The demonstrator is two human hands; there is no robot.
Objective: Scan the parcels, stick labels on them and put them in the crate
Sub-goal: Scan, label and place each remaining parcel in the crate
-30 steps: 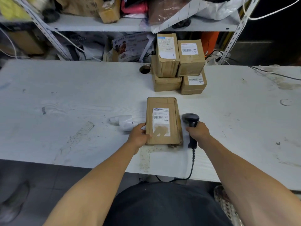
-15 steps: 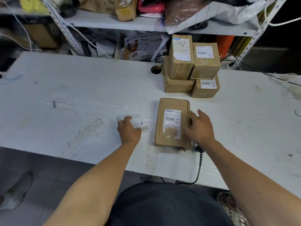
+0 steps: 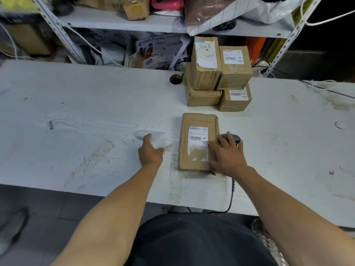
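Cardboard parcel [image 3: 197, 143], flat and brown with creased tape, is lying in front of you on the white table [image 3: 76, 112], its white barcode label [image 3: 198, 144] facing up. Your right hand [image 3: 227, 154] is resting with straight fingers on the parcel's right edge, over the black scanner [image 3: 235, 138]. Your left hand [image 3: 150, 152] is touching a blurred white label roll [image 3: 155, 138] left of the parcel; its grip is unclear. Four more labelled parcels [image 3: 219, 73] are sitting stacked behind.

The near flat brown cardboard parcel [image 3: 198, 143] is matt, creased, with a white paper label [image 3: 198, 143]. The white wood-grain counter [image 3: 76, 112] looks scuffed. The black plastic scanner [image 3: 235, 138] shines faintly.
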